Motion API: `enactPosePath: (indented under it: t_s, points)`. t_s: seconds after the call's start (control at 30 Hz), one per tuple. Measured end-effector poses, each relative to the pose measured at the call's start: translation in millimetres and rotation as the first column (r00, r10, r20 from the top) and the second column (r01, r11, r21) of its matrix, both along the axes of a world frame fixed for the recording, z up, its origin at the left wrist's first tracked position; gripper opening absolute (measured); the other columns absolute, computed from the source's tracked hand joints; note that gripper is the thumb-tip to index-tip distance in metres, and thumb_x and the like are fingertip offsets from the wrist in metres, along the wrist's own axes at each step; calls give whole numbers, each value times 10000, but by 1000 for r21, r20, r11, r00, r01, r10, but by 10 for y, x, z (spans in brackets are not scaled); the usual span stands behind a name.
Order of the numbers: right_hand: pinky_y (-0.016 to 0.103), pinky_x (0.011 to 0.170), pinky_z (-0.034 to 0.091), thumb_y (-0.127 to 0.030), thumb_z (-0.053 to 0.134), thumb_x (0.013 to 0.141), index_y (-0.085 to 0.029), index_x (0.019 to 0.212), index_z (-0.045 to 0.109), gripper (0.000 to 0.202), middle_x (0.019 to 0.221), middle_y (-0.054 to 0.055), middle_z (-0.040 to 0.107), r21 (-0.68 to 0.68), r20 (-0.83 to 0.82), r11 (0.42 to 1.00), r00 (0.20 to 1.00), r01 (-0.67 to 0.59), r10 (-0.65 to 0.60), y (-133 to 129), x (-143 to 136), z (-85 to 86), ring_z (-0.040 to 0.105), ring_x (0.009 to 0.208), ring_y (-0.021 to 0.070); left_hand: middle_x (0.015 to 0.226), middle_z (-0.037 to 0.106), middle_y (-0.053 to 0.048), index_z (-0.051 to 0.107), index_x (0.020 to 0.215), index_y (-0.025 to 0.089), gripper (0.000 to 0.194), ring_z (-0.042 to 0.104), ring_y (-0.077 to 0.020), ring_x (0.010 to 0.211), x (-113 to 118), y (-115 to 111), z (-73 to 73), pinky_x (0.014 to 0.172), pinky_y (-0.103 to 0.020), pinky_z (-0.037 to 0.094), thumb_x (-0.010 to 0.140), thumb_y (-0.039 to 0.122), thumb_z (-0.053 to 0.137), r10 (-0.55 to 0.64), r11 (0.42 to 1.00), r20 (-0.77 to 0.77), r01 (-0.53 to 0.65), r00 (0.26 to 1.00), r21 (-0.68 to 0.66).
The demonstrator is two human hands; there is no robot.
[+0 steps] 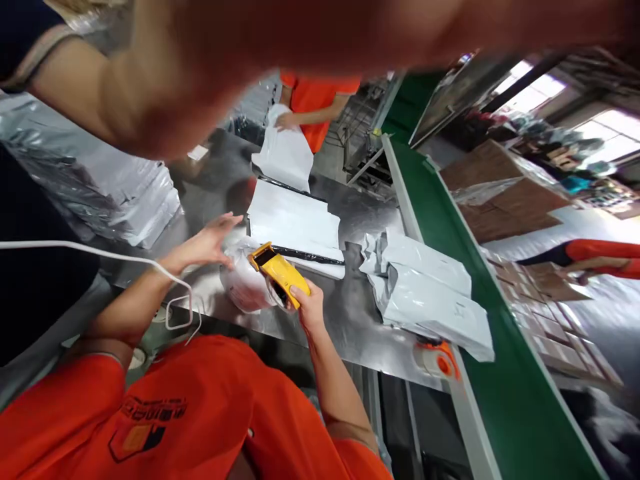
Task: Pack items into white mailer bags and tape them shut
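My right hand grips a yellow handheld barcode scanner, its dark window facing up and to the left. Beneath the scanner, a shiny whitish plastic-wrapped package lies at the near edge of the metal table; its contents are hard to make out. My left hand has its fingers spread and holds nothing, just left of that package. Beyond it lies a stack of flat white mailer bags with black edges.
A blurred arm of another person crosses the top. Grey-white bags are piled at left. White parcels and a tape dispenser sit beside the green conveyor. Across the table, a person in orange handles a white bag.
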State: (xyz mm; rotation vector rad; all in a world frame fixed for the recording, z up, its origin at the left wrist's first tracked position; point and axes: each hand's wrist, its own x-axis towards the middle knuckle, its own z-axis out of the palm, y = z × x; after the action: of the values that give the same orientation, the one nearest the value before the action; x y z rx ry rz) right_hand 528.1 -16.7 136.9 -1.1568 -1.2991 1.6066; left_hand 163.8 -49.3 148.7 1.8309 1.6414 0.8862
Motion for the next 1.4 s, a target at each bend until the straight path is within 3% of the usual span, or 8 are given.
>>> enactPosePath:
  t_s: [0.23, 0.43, 0.6, 0.73, 0.93, 1.1, 1.27, 1.4]
  points:
    - [259, 414, 445, -545, 974, 680, -233, 764, 710, 418, 530, -34, 626, -32, 15, 999, 1000, -24, 24, 17, -9, -18, 514, 412, 139, 2019, 246, -338, 307, 1981, 156, 1598, 18, -591, 1915, 306, 558, -162, 1517, -757, 99, 653, 478, 1136, -376, 909, -189, 321, 907, -266]
    - [253, 418, 443, -524, 931, 698, -246, 754, 691, 371, 532, -43, 616, -27, -12, 1000, 1000, -11, 11, -49, -27, 69, 502, 412, 128, 1959, 409, -323, 466, 1890, 126, 1381, 97, -584, 1898, 530, 576, -222, 1480, -843, 49, 702, 411, 1110, -414, 900, -187, 370, 891, -229]
    - [235, 434, 445, -530, 938, 722, -229, 756, 696, 388, 553, -37, 640, -87, 11, 996, 999, -33, 34, -30, -136, 163, 522, 434, 117, 1826, 566, -312, 495, 1841, 89, 1345, 438, -500, 1740, 603, 581, -168, 1501, -791, 25, 661, 217, 1129, -426, 887, -179, 370, 887, -276]
    - [257, 435, 451, -566, 972, 744, -199, 790, 770, 421, 561, -17, 647, -135, 36, 990, 999, -35, 40, -105, 366, 150, 509, 449, 128, 1673, 673, -237, 558, 1787, 110, 1168, 561, -415, 1548, 598, 544, -146, 1495, -732, 140, 737, 181, 1065, -463, 881, -331, 386, 822, -274]
    - [289, 421, 336, -542, 968, 598, -259, 616, 712, 382, 528, 21, 602, -208, 164, 978, 985, -9, 44, -606, 1586, -456, 465, 455, 166, 1530, 732, -165, 679, 1610, 142, 909, 568, -363, 1446, 612, 524, -131, 1450, -663, 264, 761, 197, 1000, -490, 871, -461, 430, 740, -236]
    - [286, 496, 373, -560, 892, 531, -231, 627, 702, 391, 553, 18, 589, -250, 38, 967, 999, 45, -37, -646, 1172, -1191, 463, 534, 158, 1688, 681, -244, 611, 1720, 127, 1066, 563, -459, 1593, 620, 589, 102, 1441, -770, 287, 758, 293, 1039, -542, 837, -491, 390, 682, -383]
    - [297, 546, 471, -557, 896, 530, -201, 717, 788, 417, 618, 42, 686, -250, -42, 968, 999, 1, -11, -475, 941, -1267, 557, 565, 180, 1978, 257, -415, 307, 1953, 94, 1658, 127, -712, 1842, 1014, 593, 286, 1408, -959, 92, 591, 461, 1178, -577, 814, -587, 460, 568, -355]
    - [290, 527, 488, -560, 914, 531, -211, 756, 815, 427, 630, 41, 707, -275, -33, 961, 999, -1, -9, -514, 1033, -1218, 593, 558, 191, 1783, 609, -322, 538, 1868, 221, 1319, 531, -673, 1640, 1556, 492, 126, 1365, -844, 343, 698, 439, 1107, -637, 751, -586, 574, 501, -326]
